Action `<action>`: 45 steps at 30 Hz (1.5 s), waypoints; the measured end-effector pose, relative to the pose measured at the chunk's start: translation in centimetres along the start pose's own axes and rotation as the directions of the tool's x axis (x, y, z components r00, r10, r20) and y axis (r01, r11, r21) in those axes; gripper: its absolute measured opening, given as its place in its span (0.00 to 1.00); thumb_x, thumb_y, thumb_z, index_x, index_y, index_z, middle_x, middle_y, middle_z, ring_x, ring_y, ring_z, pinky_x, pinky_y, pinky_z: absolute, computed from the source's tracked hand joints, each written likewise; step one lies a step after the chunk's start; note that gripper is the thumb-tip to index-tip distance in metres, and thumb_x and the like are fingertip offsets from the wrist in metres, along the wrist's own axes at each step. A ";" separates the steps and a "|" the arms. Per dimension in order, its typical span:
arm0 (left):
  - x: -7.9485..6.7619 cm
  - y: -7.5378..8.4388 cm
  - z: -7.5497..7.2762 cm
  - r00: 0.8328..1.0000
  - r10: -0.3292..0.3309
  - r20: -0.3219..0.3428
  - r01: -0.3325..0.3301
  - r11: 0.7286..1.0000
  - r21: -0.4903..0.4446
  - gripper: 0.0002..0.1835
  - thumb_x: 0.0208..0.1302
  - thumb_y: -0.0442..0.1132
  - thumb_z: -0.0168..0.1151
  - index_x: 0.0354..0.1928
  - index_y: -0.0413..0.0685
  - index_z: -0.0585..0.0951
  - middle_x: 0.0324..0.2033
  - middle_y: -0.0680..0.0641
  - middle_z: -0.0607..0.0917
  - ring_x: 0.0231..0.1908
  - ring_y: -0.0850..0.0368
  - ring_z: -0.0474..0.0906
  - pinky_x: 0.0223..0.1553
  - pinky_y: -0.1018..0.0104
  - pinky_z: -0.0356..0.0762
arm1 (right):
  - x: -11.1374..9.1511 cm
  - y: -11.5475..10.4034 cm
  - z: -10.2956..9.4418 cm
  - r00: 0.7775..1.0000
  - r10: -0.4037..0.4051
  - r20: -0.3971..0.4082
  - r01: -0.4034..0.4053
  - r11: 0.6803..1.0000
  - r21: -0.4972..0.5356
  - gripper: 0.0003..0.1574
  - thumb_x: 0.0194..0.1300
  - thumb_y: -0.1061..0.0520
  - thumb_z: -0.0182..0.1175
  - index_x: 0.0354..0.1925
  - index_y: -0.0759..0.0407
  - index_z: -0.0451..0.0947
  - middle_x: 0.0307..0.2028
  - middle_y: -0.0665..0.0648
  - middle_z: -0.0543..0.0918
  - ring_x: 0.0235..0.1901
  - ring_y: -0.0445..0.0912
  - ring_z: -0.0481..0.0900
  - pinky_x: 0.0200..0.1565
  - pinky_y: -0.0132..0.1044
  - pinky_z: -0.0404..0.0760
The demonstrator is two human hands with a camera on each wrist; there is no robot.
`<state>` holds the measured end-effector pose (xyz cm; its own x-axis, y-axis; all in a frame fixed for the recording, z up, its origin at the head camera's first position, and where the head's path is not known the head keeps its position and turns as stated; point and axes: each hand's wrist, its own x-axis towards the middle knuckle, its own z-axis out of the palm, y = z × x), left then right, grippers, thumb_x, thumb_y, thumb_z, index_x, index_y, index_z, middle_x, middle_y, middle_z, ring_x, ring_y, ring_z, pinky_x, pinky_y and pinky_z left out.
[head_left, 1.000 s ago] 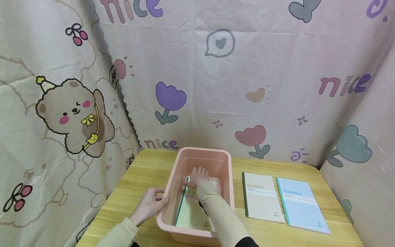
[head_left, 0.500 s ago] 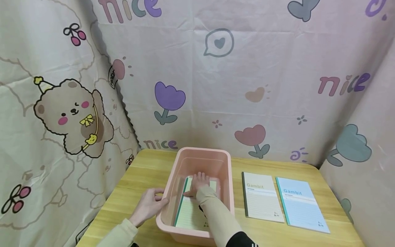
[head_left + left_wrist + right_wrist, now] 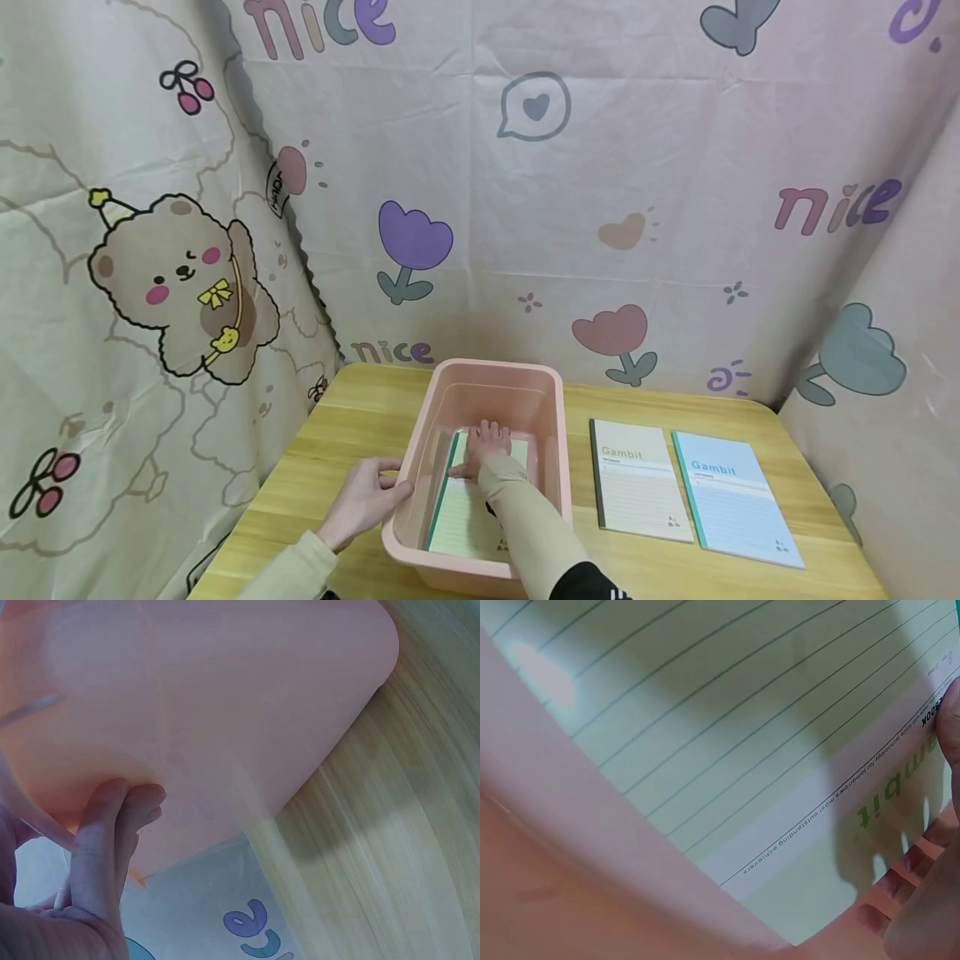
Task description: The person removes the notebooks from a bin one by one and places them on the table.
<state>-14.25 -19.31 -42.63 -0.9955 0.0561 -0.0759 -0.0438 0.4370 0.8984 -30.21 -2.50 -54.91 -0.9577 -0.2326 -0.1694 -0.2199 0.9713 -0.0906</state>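
A pink plastic bin (image 3: 497,373) stands on the table. My left hand (image 3: 365,500) grips its left rim, thumb over the edge; in the left wrist view the fingers (image 3: 97,840) lie along the outer wall. Inside the bin a pale green lined notebook (image 3: 465,521) with a green spine lies flat on the floor. My right hand (image 3: 486,450) reaches in and rests on its far end, fingers extended. In the right wrist view the thumb is at the spine side of the notebook (image 3: 727,742) and fingertips (image 3: 874,919) reach past its top edge.
To the right of the bin, a white notebook (image 3: 641,483) with a dark spine and a blue notebook (image 3: 738,500) lie side by side on the wooden table (image 3: 352,408). Printed cloth (image 3: 487,200) hangs behind the table and down both sides.
My right hand has come down onto the notebook, toward the near side, and has stayed there for the last half second. The left hand keeps its grip on the rim.
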 end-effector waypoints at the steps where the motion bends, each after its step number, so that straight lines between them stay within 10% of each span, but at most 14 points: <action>1: 0.0 0.0 0.0 1.000 0.000 -0.002 0.000 1.000 0.001 0.26 0.60 0.30 0.61 0.59 0.20 0.73 0.40 0.27 0.88 0.36 0.39 0.90 0.31 0.59 0.90 | 0.0 0.0 0.0 1.000 0.000 -0.007 0.000 1.000 0.000 0.65 0.45 0.22 0.70 0.70 0.55 0.65 0.71 0.59 0.69 0.73 0.55 0.65 0.76 0.53 0.63; 38: 0.0 -0.4 0.1 1.000 0.014 0.015 -0.013 0.999 -0.031 0.26 0.59 0.30 0.60 0.58 0.19 0.73 0.39 0.26 0.88 0.35 0.38 0.90 0.31 0.59 0.90 | 0.2 -0.6 -1.0 0.988 -0.096 -0.122 0.087 0.993 -0.078 0.57 0.37 0.26 0.76 0.53 0.58 0.68 0.48 0.57 0.77 0.50 0.51 0.74 0.59 0.45 0.77; 45: 0.0 -0.3 0.0 1.000 0.015 0.012 -0.015 1.000 -0.027 0.27 0.59 0.30 0.60 0.58 0.19 0.73 0.39 0.26 0.87 0.34 0.37 0.89 0.30 0.60 0.90 | -0.2 -0.6 -1.5 0.984 -0.157 -0.085 0.147 0.982 -0.120 0.47 0.49 0.27 0.71 0.52 0.58 0.71 0.46 0.56 0.75 0.50 0.50 0.70 0.61 0.43 0.72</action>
<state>-14.20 -19.45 -42.92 -0.9950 0.0733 -0.0671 -0.0311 0.4115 0.9109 -30.18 -2.98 -53.31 -0.9234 -0.3776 -0.0685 -0.3787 0.9255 0.0040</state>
